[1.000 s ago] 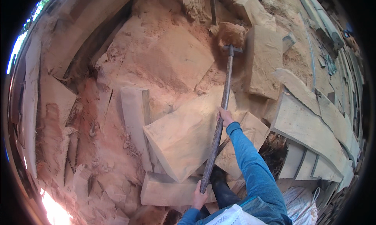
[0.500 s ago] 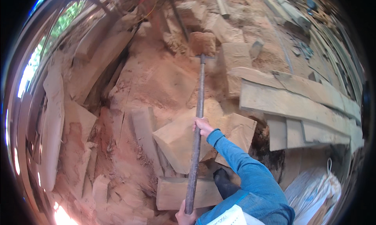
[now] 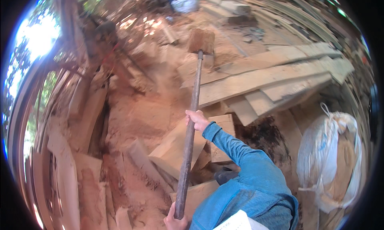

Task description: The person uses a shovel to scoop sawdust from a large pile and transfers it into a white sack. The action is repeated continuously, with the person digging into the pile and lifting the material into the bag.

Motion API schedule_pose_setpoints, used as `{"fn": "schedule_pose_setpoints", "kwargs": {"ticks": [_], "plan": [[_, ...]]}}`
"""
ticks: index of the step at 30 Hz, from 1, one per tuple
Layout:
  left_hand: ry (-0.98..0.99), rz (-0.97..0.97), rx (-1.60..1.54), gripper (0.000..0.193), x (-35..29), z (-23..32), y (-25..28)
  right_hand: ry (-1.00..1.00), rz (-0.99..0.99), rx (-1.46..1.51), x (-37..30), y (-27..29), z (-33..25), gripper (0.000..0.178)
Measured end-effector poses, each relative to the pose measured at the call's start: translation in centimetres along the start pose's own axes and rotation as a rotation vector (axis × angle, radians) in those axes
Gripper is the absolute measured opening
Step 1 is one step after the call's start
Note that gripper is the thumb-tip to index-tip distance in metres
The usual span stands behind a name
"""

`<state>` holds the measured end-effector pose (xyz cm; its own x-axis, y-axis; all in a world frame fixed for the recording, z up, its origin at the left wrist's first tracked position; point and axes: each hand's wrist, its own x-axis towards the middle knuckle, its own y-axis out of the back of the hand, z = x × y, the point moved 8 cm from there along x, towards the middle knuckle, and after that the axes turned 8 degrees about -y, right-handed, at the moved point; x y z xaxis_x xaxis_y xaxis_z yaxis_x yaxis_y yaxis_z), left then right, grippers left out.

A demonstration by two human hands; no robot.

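A long-handled shovel (image 3: 194,86) slants up and away from me. Its square blade (image 3: 201,41) is coated or loaded with reddish-brown sawdust; how thick a layer, I cannot tell. My right hand (image 3: 196,120), below a blue sleeve, grips the middle of the shaft. Lower down, my left hand (image 3: 175,219) is wrapped round the handle's end at the bottom edge. The blade hangs beyond the near end of some long planks (image 3: 264,76). Beneath the shaft lie a thick wood block (image 3: 176,148) and reddish sawdust (image 3: 138,114).
A white sack (image 3: 316,150) of wood pieces stands at the right. Dusty slabs (image 3: 64,178) line the left side. More boards (image 3: 304,22) are stacked at the far right, near a thick beam (image 3: 230,8). A pale bag (image 3: 186,3) sits at the back.
The view has swung to the right and farther out. The shovel, in both hands, has moved from above the sawdust and blocks toward the planks.
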<state>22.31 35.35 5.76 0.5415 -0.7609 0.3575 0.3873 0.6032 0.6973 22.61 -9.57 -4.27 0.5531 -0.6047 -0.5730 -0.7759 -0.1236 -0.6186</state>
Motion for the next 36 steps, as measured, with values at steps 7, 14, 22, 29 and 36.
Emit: {"fn": "schedule_pose_setpoints", "kwargs": {"ticks": [7, 14, 22, 29, 36], "plan": [[-0.188, -0.219, -0.211, 0.054, 5.4, 2.4, -3.0, 0.357, 0.19, 0.243, -9.7, 11.1, -10.7, 0.019], [-0.331, -0.702, -0.284, 0.057, 11.5, 9.1, -10.7, 0.679, 0.37, 0.466, -20.1, 27.9, -18.0, 0.02], [-1.069, -0.629, -0.09, 0.065, 11.3, 24.6, -20.5, 1.042, 0.073, 0.677, -37.7, 47.2, -23.3, 0.023], [-1.466, -0.239, 0.099, 0.072, 5.8, 32.0, -22.5, 1.176, 0.206, 0.937, -47.1, 58.5, -17.8, 0.041], [-1.266, -0.304, 0.074, 0.062, 7.7, 21.2, -26.8, 1.017, 0.287, 0.838, -39.3, 55.1, -12.6, 0.041]]}}
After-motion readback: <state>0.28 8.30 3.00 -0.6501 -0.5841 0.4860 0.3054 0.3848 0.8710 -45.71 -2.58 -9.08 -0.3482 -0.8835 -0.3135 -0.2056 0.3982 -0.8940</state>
